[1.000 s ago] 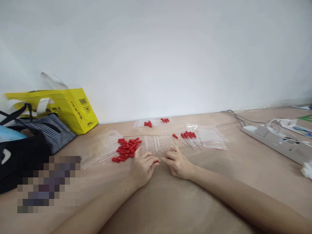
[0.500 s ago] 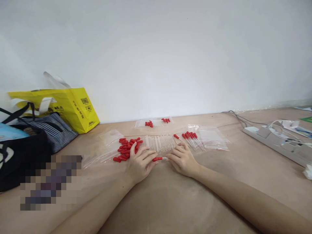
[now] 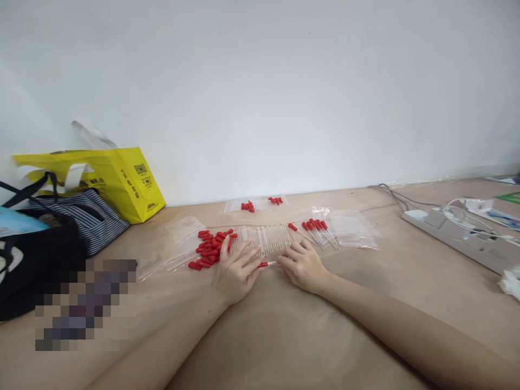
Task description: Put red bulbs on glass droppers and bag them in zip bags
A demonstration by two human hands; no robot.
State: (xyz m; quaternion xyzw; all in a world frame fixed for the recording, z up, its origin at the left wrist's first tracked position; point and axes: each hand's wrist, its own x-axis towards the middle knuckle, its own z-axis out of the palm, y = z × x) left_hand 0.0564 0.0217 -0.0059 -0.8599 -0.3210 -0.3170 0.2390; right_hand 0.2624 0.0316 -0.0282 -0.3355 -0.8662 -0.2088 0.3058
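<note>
Between thumb and fingers my left hand [image 3: 236, 275] pinches a red rubber dropper bulb [image 3: 264, 264], much of it hidden by the fingers. Facing it, my right hand [image 3: 303, 267] is closed on the glass dropper tube [image 3: 272, 263], which meets the bulb's end. A heap of loose red bulbs [image 3: 208, 251] lies just left of my left hand. Clear glass tubes [image 3: 266, 238] lie side by side beyond both hands. To their right rest several droppers [image 3: 317, 226] with red bulbs on, plus one dropper [image 3: 293, 227] lying apart at an angle.
Clear plastic bags [image 3: 352, 230] lie right of the droppers, and another bag [image 3: 184, 230] lies left. Near the wall, a bag [image 3: 260, 205] has small red bulbs on it. A yellow bag [image 3: 138, 184] and striped pouch [image 3: 101, 222] stand left; a power strip [image 3: 455, 238] lies right.
My left fingers have slid right along the bulb, so less red shows between the hands. My right hand stays on the tube. The view has shifted slightly.
</note>
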